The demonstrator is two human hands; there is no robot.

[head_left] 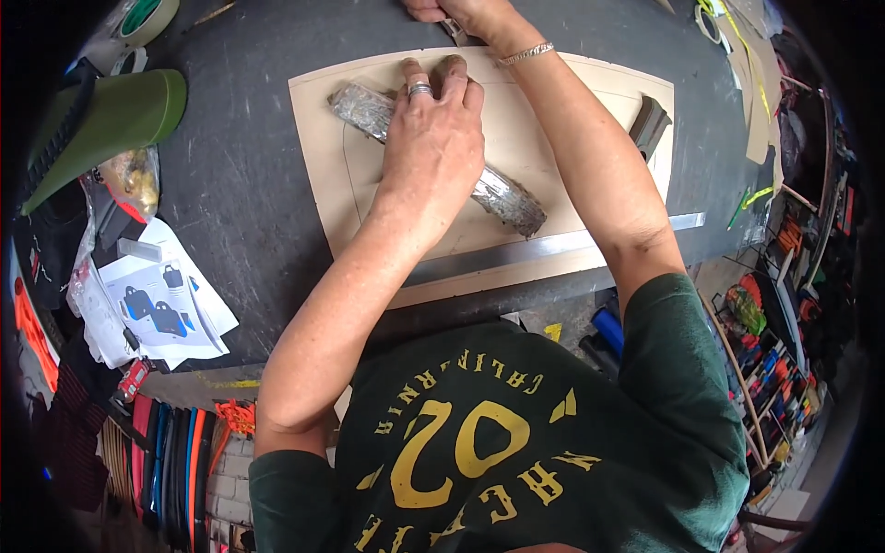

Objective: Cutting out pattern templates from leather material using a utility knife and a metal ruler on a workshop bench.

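Observation:
My left hand (435,138), with a ring on one finger, lies palm down across a weight bar wrapped in clear tape (512,201). Its fingers reach past the bar onto a beige sheet of card (544,120) marked with thin drawn lines. At the top edge of the view, my right hand (475,13) is closed around a small grey-brown tool (454,31) just beyond the sheet's far edge. The hand is partly cut off, so the tool's kind is unclear. A steel ruler (516,253) lies along the near side of the sheet. A dark grey hand tool (650,127) rests at its right.
The dark worktable (249,184) bears a green curved container (120,129), printed papers (166,300) and tape rolls (147,20) on the left. Card offcuts (749,83) and yellow strips lie at the right. Shelves crowded with tools (774,369) stand beyond its right edge.

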